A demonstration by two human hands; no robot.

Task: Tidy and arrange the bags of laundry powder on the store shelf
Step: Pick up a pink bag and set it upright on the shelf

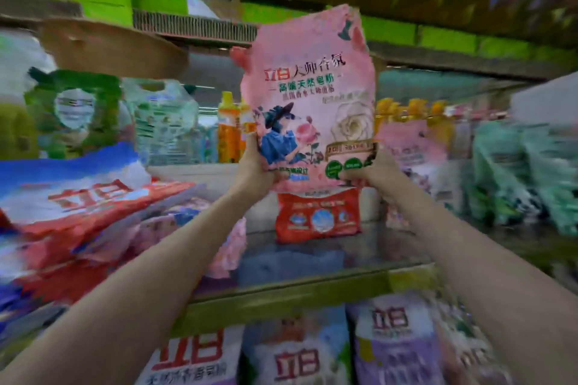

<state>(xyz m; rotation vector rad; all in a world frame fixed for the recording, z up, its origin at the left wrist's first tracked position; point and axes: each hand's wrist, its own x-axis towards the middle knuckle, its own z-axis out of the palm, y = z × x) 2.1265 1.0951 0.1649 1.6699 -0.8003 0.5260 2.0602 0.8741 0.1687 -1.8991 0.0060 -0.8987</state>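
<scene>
A pink bag of laundry powder (308,94) is held upright in the air in front of the middle shelf. My left hand (255,167) grips its lower left corner and my right hand (370,170) grips its lower right corner. Directly below and behind it a red bag (319,216) stands on the shelf board (312,283). Another pink bag (409,147) stands just to the right, partly hidden by the held one. To the left, blue-and-red bags (78,194) lie slumped in a loose pile over pinkish bags (225,247).
Green and pale bags (75,109) stand at the back left, orange bottles (231,128) at the back middle, mint-green bags (519,172) on the right. More powder bags (391,344) fill the shelf below. An upper shelf edge (194,23) hangs overhead.
</scene>
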